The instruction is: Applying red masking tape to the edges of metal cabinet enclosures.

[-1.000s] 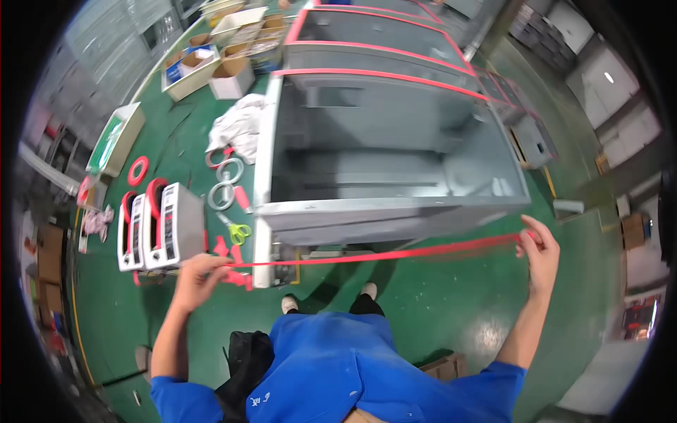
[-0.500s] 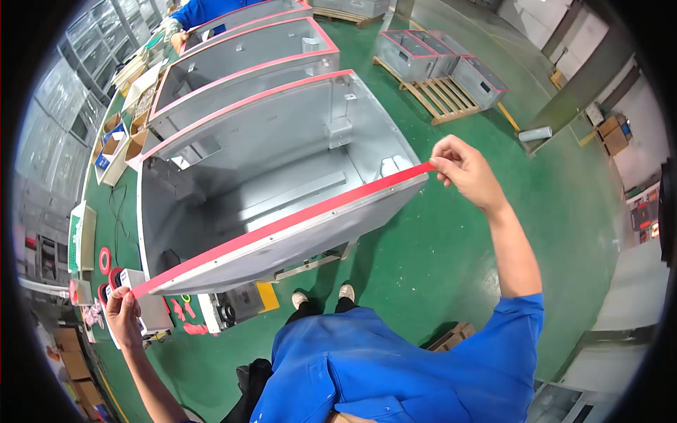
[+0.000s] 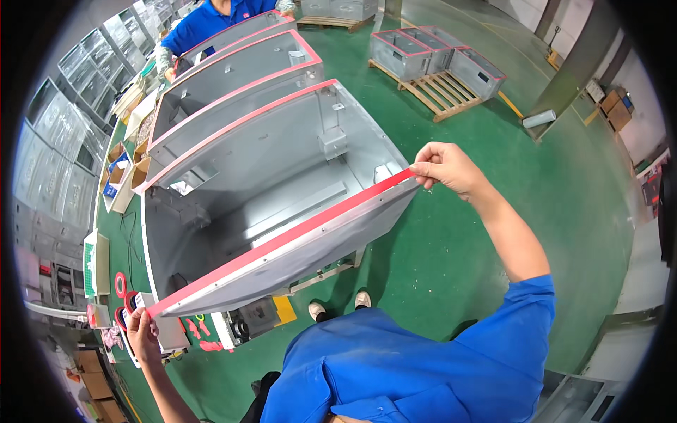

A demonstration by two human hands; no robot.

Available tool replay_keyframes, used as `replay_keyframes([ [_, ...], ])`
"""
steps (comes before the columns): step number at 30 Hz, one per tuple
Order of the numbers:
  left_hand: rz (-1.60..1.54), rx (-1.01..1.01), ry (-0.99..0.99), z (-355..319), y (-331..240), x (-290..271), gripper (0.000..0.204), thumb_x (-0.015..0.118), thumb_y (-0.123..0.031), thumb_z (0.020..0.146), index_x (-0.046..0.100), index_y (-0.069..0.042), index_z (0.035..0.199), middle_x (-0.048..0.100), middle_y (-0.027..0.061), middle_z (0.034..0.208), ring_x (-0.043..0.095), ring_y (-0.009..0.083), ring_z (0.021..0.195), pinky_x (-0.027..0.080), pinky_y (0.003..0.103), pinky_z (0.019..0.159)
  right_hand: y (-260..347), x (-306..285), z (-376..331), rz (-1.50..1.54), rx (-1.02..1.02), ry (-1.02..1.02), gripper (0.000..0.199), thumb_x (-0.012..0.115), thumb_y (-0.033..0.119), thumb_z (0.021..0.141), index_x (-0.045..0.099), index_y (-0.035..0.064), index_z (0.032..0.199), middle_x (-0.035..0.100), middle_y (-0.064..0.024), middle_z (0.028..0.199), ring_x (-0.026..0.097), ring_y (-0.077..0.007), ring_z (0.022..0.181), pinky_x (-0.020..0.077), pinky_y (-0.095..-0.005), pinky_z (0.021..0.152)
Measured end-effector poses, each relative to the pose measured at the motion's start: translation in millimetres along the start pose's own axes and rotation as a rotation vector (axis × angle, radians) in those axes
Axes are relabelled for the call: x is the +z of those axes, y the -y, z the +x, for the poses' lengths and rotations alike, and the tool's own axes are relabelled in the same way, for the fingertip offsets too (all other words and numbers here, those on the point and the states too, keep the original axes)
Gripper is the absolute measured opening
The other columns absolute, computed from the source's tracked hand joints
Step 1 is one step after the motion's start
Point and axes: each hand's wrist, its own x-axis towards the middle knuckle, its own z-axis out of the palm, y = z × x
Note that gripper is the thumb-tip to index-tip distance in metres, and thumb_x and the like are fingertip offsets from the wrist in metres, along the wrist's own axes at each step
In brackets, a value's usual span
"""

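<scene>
A strip of red tape (image 3: 282,248) is stretched along the near top edge of a grey metal box (image 3: 240,176), open at the top. At the box's near left corner, my left hand (image 3: 144,340) pinches one end of the strip. My right hand (image 3: 448,170) pinches the other end at the right corner, thumb against fingers. The strip lies along or just over the rim; whether it is pressed down throughout, I cannot tell. Pink-red tape also runs along the box's far edge.
Behind stands another taped box (image 3: 236,88), where a co-worker in blue (image 3: 211,25) leans. Red tape rolls (image 3: 120,285) and parts bins (image 3: 121,176) are at the left. More boxes sit on a wooden pallet (image 3: 437,95) at the far right.
The whole view has shifted slightly, with the box now a little lower and more of the co-worker showing. Both my hands keep their pinch on the tape ends.
</scene>
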Motion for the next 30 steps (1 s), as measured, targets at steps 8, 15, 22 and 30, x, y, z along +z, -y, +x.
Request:
replay_keyframes([
  [8, 0.133, -0.089, 0.101, -3.5, -6.3, 2.6, 0.011, 0.055, -0.015, 0.084, 0.048, -0.011, 0.077, 0.049, -0.0024, 0.061, 0.045, 0.003, 0.051, 0.031, 0.015, 0.04, -3.0, -5.7, 6.1, -0.062, 0.018, 0.025, 0.013, 0.062, 0.012, 0.077, 0.056, 0.0011, 0.079, 0.056, -0.0043, 0.066, 0.053, -0.0086, 0.058, 0.0438, -0.02, 0.05],
  [15, 0.172, -0.103, 0.104, -0.2, -3.6, 5.1, 0.011, 0.057, -0.015, 0.082, 0.049, -0.011, 0.075, 0.05, -0.0032, 0.06, 0.045, 0.0026, 0.052, 0.031, 0.015, 0.039, -4.7, -11.1, 12.7, -0.183, 0.021, 0.084, 0.013, 0.064, 0.011, 0.072, 0.058, -0.001, 0.074, 0.056, -0.0046, 0.065, 0.051, -0.0091, 0.055, 0.0426, -0.0219, 0.049],
  [22, 0.125, -0.11, 0.117, 7.8, 2.2, 0.8, 0.011, 0.058, -0.014, 0.081, 0.049, -0.011, 0.075, 0.049, -0.0026, 0.06, 0.045, 0.0028, 0.05, 0.03, 0.015, 0.038, -5.1, -15.0, 16.1, -0.217, 0.06, 0.154, 0.01, 0.063, 0.009, 0.071, 0.06, -0.0007, 0.071, 0.055, -0.0042, 0.061, 0.05, -0.0087, 0.054, 0.0418, -0.0217, 0.049],
  [30, 0.1, -0.103, 0.063, 9.6, 6.7, 0.8, 0.01, 0.057, -0.013, 0.082, 0.05, -0.011, 0.075, 0.049, -0.0029, 0.058, 0.046, 0.0026, 0.05, 0.031, 0.014, 0.038, -9.1, -17.4, 18.8, -0.209, 0.051, 0.181, 0.01, 0.063, 0.009, 0.07, 0.06, -0.0005, 0.071, 0.055, -0.004, 0.061, 0.05, -0.0088, 0.053, 0.0418, -0.0221, 0.048],
])
